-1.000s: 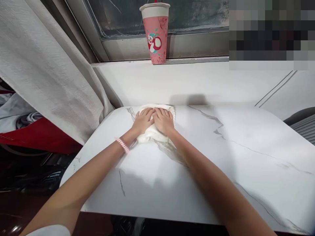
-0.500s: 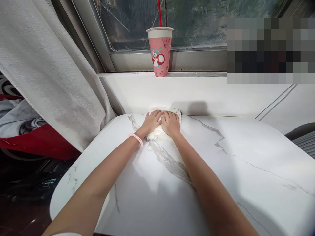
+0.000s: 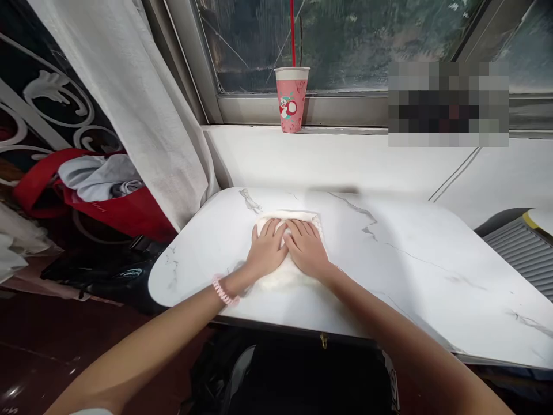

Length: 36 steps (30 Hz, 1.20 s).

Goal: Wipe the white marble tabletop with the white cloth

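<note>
Resting palm-down with fingers extended and slightly apart, gripping nothing between them, a person's left hand [image 3: 266, 253] and right hand [image 3: 307, 245] lay side by side on a white cloth [image 3: 285, 278], thumbs meeting or nearly so. The flat pose probably spread the load and kept the cloth from bunching, though what lay beneath the palms could not be seen. Folds showed along its far edge. The cloth sat on the marble-patterned tabletop [image 3: 218, 242], left of its middle and between the wall side and the near edge. A pink coiled hair tie [image 3: 223, 293] circled the left wrist, likely worn there for safekeeping. Both forearms reached in from the near side, angled toward each other. Beyond, a pink-and-white paper cup [image 3: 291, 106] with a red straw [image 3: 292, 34] stood upright on the window ledge [image 3: 345, 130], a perch that seemed to keep it out of the cloth's way. At left, a pale curtain [image 3: 151, 86] hung beside a red bag [image 3: 125, 210] holding gray fabric [image 3: 99, 176].
</note>
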{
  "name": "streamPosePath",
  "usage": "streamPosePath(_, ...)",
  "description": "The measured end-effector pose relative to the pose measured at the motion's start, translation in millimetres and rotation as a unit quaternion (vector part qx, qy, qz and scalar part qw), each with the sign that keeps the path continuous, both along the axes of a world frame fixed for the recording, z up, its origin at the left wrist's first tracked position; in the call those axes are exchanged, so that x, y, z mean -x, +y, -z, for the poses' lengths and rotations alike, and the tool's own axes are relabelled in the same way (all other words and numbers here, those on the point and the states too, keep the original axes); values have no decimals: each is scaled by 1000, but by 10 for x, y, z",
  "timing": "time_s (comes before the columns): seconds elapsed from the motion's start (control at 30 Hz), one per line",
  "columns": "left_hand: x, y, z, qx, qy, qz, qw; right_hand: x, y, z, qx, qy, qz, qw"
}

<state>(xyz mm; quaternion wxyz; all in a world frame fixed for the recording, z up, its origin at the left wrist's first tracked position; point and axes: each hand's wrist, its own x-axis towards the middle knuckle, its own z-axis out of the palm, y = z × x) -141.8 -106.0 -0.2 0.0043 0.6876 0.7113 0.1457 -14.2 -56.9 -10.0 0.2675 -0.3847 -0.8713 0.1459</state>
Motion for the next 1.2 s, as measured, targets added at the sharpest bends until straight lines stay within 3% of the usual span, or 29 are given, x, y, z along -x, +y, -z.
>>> streamPosePath(0.2, -328, -638, 20, 31, -50, 8, 998, -452, -524, -57, -4, -31, -75, 997)
streamPosePath(0.37, -489, -698, 6, 41, -61, 25, 997, -677, -529, -134, 36, -37, -98, 994)
streamPosePath(0.47, -527, -489, 9, 33, -53, 35, 997, -718, -358, -130, 35, -37, -90, 995)
streamPosePath(0.7, -513, 266, 7, -1, -34, 66, 997, -655, 277, -88, 82, -14, 1, 997)
streamPosePath(0.93, -384, 1065, -9, -3, -25, 52, 998, -389, 1049, -17, 54, 16, 57, 997)
streamPosePath(1.2, -255, 1804, 11, 8, -29, 124, 992, -409, 1620, -28, 63, 14, 82, 995)
